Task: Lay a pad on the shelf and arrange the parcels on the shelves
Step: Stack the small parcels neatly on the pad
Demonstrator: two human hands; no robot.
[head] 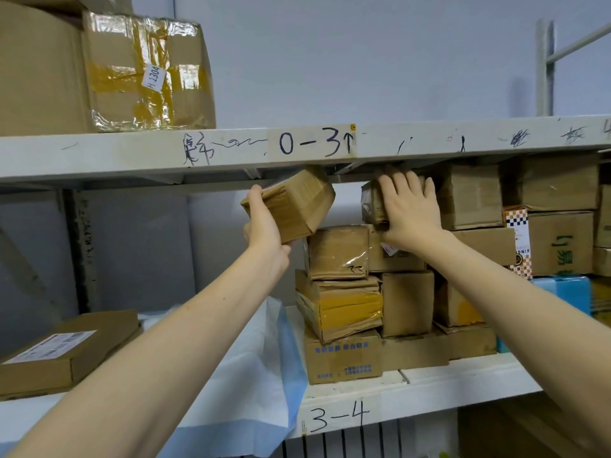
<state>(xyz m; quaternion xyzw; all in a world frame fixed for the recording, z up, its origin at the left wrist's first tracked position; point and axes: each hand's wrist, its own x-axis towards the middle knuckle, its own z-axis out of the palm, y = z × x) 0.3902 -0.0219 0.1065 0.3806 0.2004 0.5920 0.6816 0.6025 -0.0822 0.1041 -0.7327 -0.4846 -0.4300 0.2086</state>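
My left hand [264, 223] grips a small brown cardboard parcel [297, 203], tilted, just under the upper shelf beam and above a stack of parcels [340, 292]. My right hand [410, 209] lies flat, fingers spread, against another small taped parcel [372, 203] on top of the stack. A white and blue pad [258, 368] covers the left part of the shelf marked 3-4 [429, 388] and hangs over its front edge. A flat box with a label [66, 348] lies on the pad at the far left.
The upper shelf beam marked 0-3 [463, 140] runs across above my hands. On it at the left stands a large taped carton [145, 74]. More brown boxes [558, 226] and a blue item [562, 289] fill the right of the lower shelf.
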